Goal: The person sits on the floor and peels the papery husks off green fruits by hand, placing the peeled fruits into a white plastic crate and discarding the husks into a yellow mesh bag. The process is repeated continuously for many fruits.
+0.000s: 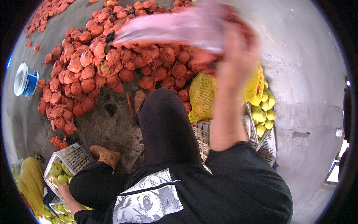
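Observation:
My right arm reaches forward, and my right hand (239,56) is blurred by motion. It grips a pink-red plastic bag (173,29), which streaks out to the left above a heap of fruits wrapped in red plastic (86,71). Low on the left, my left hand (63,188) rests at the edge of a white plastic crate (75,158). Its fingers touch the yellow-green fruits (60,172) inside; whether they close around one cannot be made out.
Yellow mesh sacks (204,95) stand by the right arm, near crates (202,131) and more yellow-green fruits (263,112). A blue-and-white bucket (26,79) stands at far left. Beside the left crate is a mustard-coloured cloth-like shape (31,184). My muddy boot (106,156) is on the floor.

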`<action>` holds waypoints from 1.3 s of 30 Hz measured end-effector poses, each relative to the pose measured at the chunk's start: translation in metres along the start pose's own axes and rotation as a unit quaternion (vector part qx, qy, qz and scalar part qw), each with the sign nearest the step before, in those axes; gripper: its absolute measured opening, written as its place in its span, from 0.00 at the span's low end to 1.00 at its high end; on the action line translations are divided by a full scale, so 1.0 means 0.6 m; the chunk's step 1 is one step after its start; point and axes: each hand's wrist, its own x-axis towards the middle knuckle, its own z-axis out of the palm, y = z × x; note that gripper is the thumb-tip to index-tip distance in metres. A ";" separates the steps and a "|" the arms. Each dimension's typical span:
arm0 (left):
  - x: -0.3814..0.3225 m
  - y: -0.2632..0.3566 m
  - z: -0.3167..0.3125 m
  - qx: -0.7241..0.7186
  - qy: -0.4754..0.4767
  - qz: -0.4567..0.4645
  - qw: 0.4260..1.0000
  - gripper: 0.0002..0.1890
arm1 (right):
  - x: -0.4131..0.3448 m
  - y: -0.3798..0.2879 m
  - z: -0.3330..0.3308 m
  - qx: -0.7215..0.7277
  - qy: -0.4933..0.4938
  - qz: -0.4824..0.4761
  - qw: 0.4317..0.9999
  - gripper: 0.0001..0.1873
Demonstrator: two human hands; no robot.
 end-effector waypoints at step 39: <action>-0.347 0.823 -0.413 -0.338 -0.013 0.438 0.833 0.24 | 0.101 0.116 -0.102 -0.057 -0.322 0.078 0.942 0.12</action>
